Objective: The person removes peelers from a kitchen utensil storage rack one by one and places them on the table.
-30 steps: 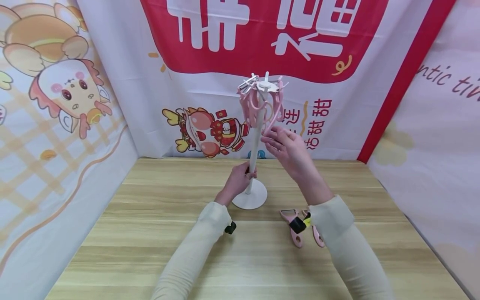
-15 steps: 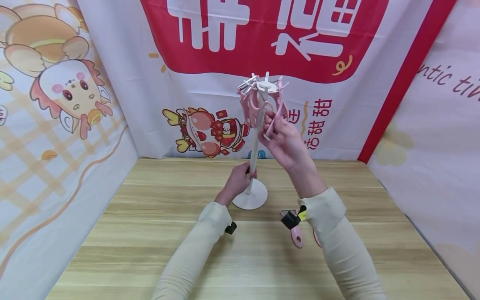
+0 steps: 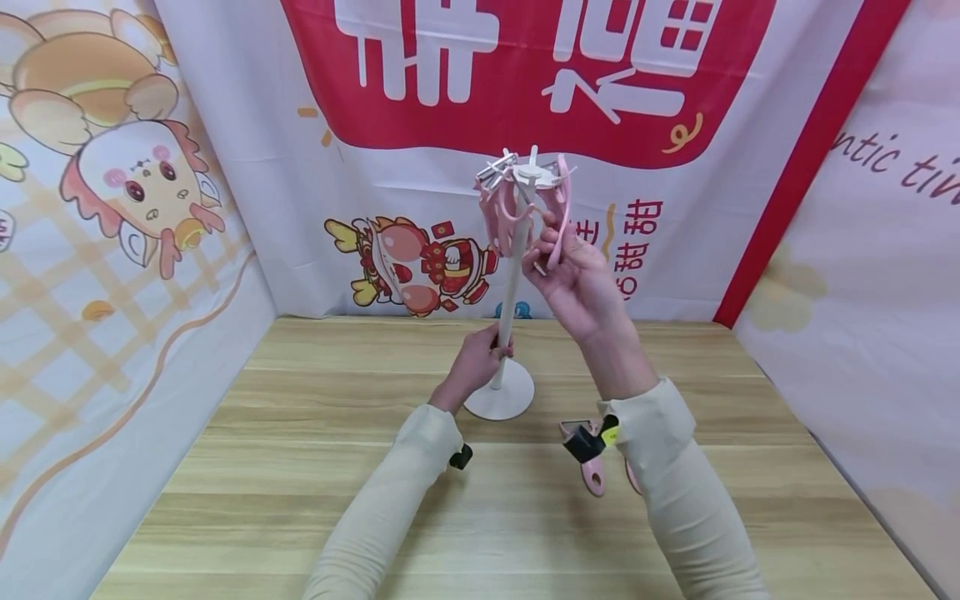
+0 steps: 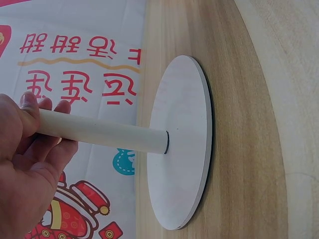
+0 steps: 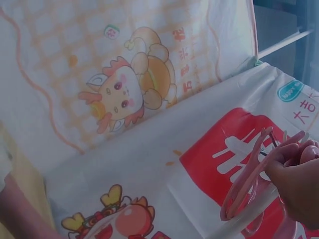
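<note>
A white stand with a slim pole (image 3: 512,292) and a round base (image 3: 498,403) rises from the table. My left hand (image 3: 474,358) grips the pole low down, just above the base; the left wrist view shows the fingers curled round it. Pink peelers (image 3: 498,212) hang from the spokes at the top of the stand. On the right side of this rack, my right hand (image 3: 583,279) pinches the handle of one pink peeler (image 3: 564,198), whose upper end is at the spokes. In the right wrist view, hanging pink peelers (image 5: 244,184) overlap beside the fingers.
On the wooden table (image 3: 300,467), a pink peeler (image 3: 593,478) lies right of the base, with another pink handle (image 3: 632,477) partly hidden by the right sleeve. A printed cloth (image 3: 360,183) stands close behind the stand, and cloth walls flank both sides.
My right hand has gone from loose fingers near the peeler's lower end to pinching its handle, then shifted slightly right with it. My left hand and the stand have stayed put.
</note>
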